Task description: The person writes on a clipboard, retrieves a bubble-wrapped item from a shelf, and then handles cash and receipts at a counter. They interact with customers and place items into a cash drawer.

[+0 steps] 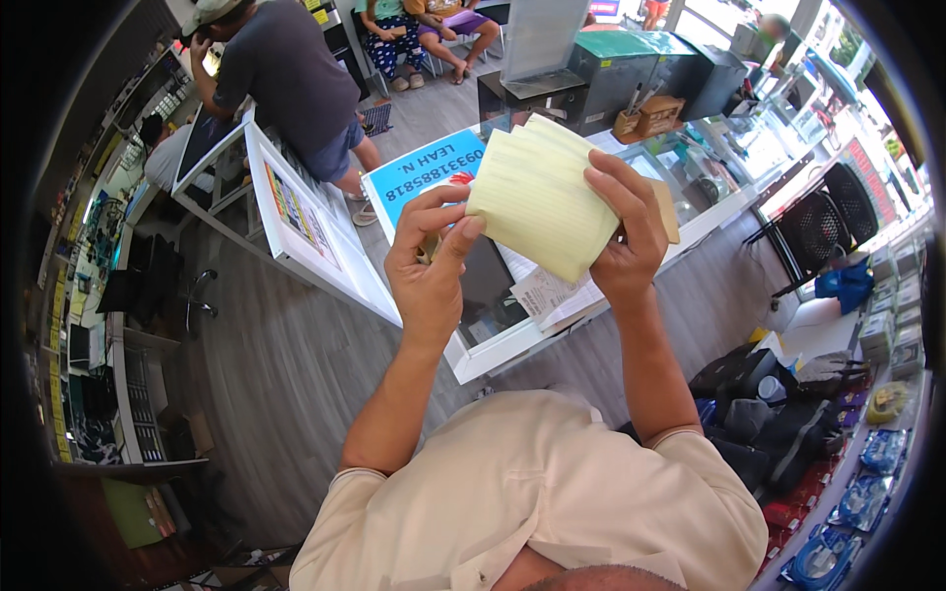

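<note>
Both hands are raised in front of the person, above a glass counter [690, 212], and share a stack of pale yellow lined sheets [537, 197]. The sheets are fanned slightly, so their upper edges step back one behind another toward the top.

The right hand [626, 236] grips the stack at its right edge. Its fingers [616, 182] are curled closed over the front of the sheets, lying across the right part of the top sheet. Where its thumb sits cannot be seen.

The left hand [429, 266] is at the stack's left edge, near the lower left corner. Its thumb [455, 251] and forefinger are pinched nearly together, and the thumb tip touches the edge of the paper. The other fingers are folded in toward the palm. Whether the pinch has one sheet or several cannot be told.

The stack is held in the air, tilted, its lower edge well above the counter. On the counter beneath it lie white papers [552, 295], and a blue sign [424, 177] rests near the counter's left end. A person in a dark shirt [286, 79] stands beyond that end.
</note>
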### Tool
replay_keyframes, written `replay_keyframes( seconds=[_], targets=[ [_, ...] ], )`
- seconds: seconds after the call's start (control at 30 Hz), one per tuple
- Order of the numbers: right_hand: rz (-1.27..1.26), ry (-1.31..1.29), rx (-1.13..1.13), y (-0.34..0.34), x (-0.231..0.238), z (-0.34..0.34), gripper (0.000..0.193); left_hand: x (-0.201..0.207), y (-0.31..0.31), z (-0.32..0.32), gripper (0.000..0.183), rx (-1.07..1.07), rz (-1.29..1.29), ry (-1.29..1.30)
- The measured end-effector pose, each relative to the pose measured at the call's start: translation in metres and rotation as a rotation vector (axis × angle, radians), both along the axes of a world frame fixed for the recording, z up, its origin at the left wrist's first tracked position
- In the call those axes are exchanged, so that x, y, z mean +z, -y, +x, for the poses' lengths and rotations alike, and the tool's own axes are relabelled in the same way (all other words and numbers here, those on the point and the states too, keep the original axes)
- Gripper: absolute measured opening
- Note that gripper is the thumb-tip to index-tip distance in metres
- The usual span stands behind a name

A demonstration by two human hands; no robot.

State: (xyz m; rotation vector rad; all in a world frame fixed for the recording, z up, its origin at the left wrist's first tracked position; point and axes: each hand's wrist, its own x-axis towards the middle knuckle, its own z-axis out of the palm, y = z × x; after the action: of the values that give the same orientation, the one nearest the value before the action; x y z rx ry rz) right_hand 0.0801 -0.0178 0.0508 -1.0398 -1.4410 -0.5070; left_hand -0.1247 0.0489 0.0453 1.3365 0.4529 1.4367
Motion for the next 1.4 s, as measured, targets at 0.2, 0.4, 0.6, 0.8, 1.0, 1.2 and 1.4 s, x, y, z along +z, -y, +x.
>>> replay_keyframes(
  seconds=[0.2, 0.4, 0.6, 0.8, 1.0, 1.2, 1.4],
  targets=[
    [-0.061, -0.464, 0.154, -0.003, -0.025, 0.021, 0.045, -0.012, 0.006, 0.025, 0.018, 0.25, 0.286, -0.077],
    [-0.152, -0.49, 0.14, 0.011, -0.024, 0.063, 0.032, 0.011, 0.016, 0.056, 0.032, 0.056, 0.774, -0.172],
    [-0.147, -0.625, 0.304, 0.018, -0.034, 0.097, 0.026, 0.029, 0.03, 0.088, 0.042, -0.113, 1.087, -0.55],
    [-0.207, -0.994, 0.529, 0.006, -0.051, 0.131, 0.023, 0.032, 0.032, 0.115, 0.027, -0.062, 0.696, -0.552],
    [-0.207, -1.233, 0.78, -0.003, -0.053, 0.136, 0.022, 0.037, 0.043, 0.131, 0.045, -0.066, 0.103, -0.499],
    [-0.41, -0.829, 0.584, -0.011, -0.008, 0.123, 0.021, 0.037, 0.02, 0.136, 0.038, 0.0, 0.012, -0.514],
    [-0.908, -0.555, 0.472, -0.017, 0.009, 0.131, 0.041, 0.054, 0.018, 0.105, 0.033, 0.029, -0.219, -0.219]
  ],
)
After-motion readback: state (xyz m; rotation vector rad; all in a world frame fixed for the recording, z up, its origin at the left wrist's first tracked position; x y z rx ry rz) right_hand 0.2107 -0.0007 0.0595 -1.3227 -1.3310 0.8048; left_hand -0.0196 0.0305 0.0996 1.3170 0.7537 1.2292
